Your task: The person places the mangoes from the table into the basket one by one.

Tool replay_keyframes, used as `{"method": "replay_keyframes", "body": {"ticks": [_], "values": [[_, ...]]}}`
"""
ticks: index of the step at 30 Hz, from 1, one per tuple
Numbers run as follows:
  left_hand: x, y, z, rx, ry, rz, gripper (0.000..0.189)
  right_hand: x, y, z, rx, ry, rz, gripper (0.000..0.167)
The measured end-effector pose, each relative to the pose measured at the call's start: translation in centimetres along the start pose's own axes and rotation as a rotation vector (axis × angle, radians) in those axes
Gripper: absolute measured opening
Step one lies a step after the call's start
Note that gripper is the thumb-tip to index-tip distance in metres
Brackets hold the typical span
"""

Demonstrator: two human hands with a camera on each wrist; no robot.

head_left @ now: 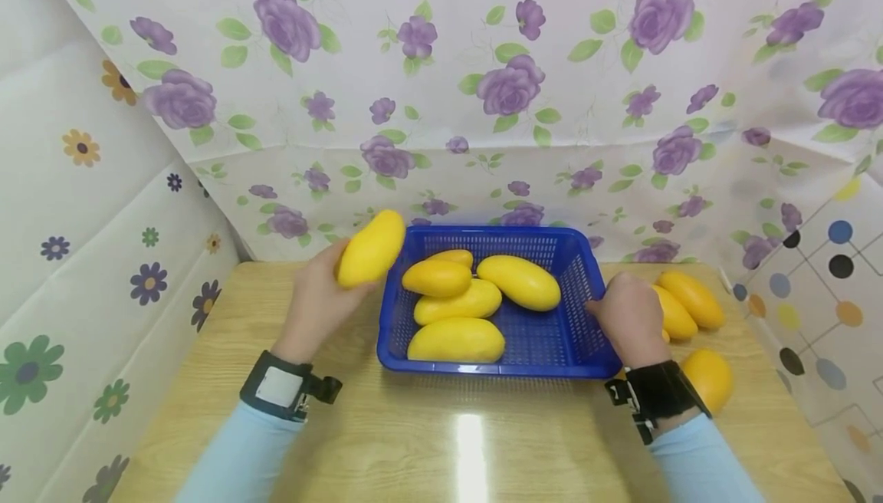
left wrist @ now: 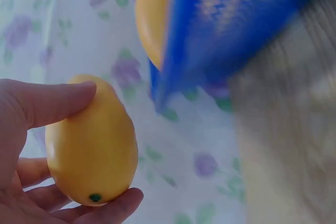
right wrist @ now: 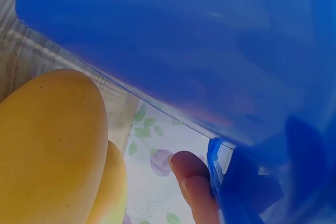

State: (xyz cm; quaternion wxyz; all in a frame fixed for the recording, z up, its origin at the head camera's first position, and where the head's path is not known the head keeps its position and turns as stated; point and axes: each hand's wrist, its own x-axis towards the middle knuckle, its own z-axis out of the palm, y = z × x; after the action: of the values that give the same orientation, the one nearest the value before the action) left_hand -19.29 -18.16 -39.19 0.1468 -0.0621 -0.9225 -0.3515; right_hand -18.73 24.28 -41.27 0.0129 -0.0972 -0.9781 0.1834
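Observation:
My left hand [head_left: 317, 300] holds a yellow mango [head_left: 372, 248] above the table, just left of the basket. In the left wrist view the thumb lies over this mango [left wrist: 92, 145] and the fingers curl beneath it, with a small green spot at its lower end. A blue plastic basket [head_left: 483, 370] with mesh walls stands in the middle, with several yellow mangoes [head_left: 519, 282] lying in it, mostly toward its left side. My right hand [head_left: 629, 319] grips the basket's right rim. In the right wrist view its fingertips [right wrist: 191, 177] show at the basket's edge.
On the wooden table [head_left: 386, 442], right of the basket, lie more mangoes [head_left: 692, 298], partly hidden by the right hand. Another mango [head_left: 708, 379] sits close to the right wrist. Flower-patterned cloth [head_left: 414, 89] hangs behind the table, and patterned cloth borders both sides.

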Motion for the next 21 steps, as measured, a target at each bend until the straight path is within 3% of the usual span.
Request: {"method": "replay_keyframes", "body": {"ticks": [4, 10, 16, 21], "values": [[0.4, 3.2, 0.8, 0.016, -0.079, 0.115, 0.075, 0.1, 0.0, -0.1, -0.004, -0.005, 0.008, 0.036], [0.4, 7.2, 2.9, 0.099, -0.248, 0.254, 0.075, 0.1, 0.0, -0.2, -0.016, -0.002, 0.007, 0.036], [0.6, 10.3, 5.7, 0.182, -0.377, 0.374, 0.074, 0.0, -0.1, -0.2, -0.010, -0.004, 0.011, 0.036], [0.3, 12.1, 7.8, 0.247, -0.455, 0.414, 0.074, -0.1, -0.2, -0.1, -0.011, 0.003, 0.012, 0.037]]}}
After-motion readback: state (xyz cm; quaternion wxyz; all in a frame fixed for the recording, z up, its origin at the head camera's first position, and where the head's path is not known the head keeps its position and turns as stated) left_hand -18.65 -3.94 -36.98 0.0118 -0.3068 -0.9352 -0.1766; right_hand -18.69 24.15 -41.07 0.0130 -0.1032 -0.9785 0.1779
